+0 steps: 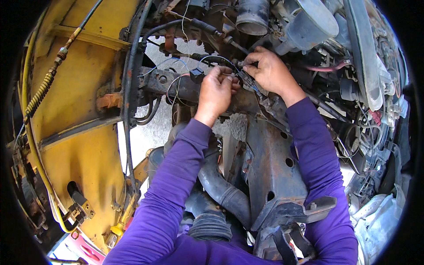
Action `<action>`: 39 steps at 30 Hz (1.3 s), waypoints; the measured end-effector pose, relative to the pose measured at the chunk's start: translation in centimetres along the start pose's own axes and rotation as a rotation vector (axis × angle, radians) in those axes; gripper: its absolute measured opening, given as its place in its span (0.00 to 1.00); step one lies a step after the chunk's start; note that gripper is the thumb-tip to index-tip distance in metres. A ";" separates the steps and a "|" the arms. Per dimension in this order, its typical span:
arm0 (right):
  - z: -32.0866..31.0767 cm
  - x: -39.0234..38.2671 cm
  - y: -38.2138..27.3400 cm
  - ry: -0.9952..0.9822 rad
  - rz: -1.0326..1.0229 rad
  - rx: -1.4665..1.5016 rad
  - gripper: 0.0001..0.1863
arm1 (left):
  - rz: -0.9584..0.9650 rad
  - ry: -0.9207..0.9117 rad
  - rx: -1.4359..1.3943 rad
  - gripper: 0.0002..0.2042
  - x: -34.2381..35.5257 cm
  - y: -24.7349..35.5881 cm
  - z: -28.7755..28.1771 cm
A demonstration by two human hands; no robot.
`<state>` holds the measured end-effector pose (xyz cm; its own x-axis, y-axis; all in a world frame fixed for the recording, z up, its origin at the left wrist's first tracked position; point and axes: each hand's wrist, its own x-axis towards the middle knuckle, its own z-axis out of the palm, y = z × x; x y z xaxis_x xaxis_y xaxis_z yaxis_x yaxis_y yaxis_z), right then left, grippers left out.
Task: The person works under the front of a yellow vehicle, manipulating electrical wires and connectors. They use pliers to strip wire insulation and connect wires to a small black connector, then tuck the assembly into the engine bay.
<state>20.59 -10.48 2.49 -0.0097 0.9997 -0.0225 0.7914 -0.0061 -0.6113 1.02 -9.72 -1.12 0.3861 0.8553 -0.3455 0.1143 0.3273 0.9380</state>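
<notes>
Both of my hands work close together above a dirty metal frame rail [176, 85]. My left hand [215, 90] is closed, its thumb and fingertips pinched on a thin wire whose end is too small to make out. Just left of its fingers hangs a small black box-shaped connector [196, 75] with thin wires. My right hand [267, 73] comes from the right, thumb and forefinger pinched together at a thin blue wire [221, 58] that arcs across from the left. More blue wires [255, 86] run down below the right fingertips. Its other fingers are curled and partly hidden.
A yellow body panel [81, 141] with a spring-wrapped cable [44, 86] stands at left. Overhead are a dark cylinder [252, 20] and a grey funnel-shaped part [311, 28]. Below lie a black hose [223, 190] and a metal bracket [276, 163]. Cables crowd the right.
</notes>
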 end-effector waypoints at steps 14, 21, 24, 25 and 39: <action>0.3 -0.3 -1.0 0.044 -0.005 0.132 0.09 | 0.383 0.026 0.549 0.09 1.3 0.9 -0.5; -0.4 -0.7 -1.6 0.106 0.078 0.041 0.10 | 0.486 0.100 0.626 0.08 1.3 0.3 -0.3; -0.4 -0.9 -1.3 0.134 0.001 0.073 0.10 | 0.509 0.057 0.604 0.08 1.1 0.5 -0.7; -0.4 -1.0 -1.4 0.093 -0.050 0.077 0.10 | 0.545 0.037 0.609 0.09 1.1 0.6 -0.9; 0.1 -1.0 -1.1 0.052 -0.104 -0.284 0.08 | 0.655 0.200 0.462 0.14 0.4 -1.3 -0.4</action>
<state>19.69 -11.51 3.10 -0.0745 0.9945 0.0737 0.9271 0.0963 -0.3621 0.65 -9.64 -2.50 0.3398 0.8852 0.3179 0.3046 -0.4233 0.8533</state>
